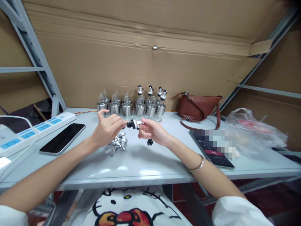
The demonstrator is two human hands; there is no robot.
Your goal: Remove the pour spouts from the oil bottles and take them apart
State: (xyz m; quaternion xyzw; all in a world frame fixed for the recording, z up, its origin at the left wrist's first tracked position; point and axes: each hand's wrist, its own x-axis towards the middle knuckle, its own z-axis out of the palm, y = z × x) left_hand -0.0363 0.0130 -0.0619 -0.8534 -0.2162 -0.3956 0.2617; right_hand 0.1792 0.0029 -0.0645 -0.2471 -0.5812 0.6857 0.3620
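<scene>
Four bottles (160,110) topped with spouts (150,90) at twelve o'clock, others alongside apparently unfinished, necks bare; at centre, another spout (134,124) pinched by its black end in left hand (107,128), metal end in right hand (154,129). Still loose: silvery parts (119,142) near seven o'clock, black bits (150,142) near five.

Mid-frame, bottles (127,110) are arrayed on the worktop (164,161), behind a pourer spout (134,124). A handbag (194,108) is placed to their right, a phone (63,138) at frame left.
</scene>
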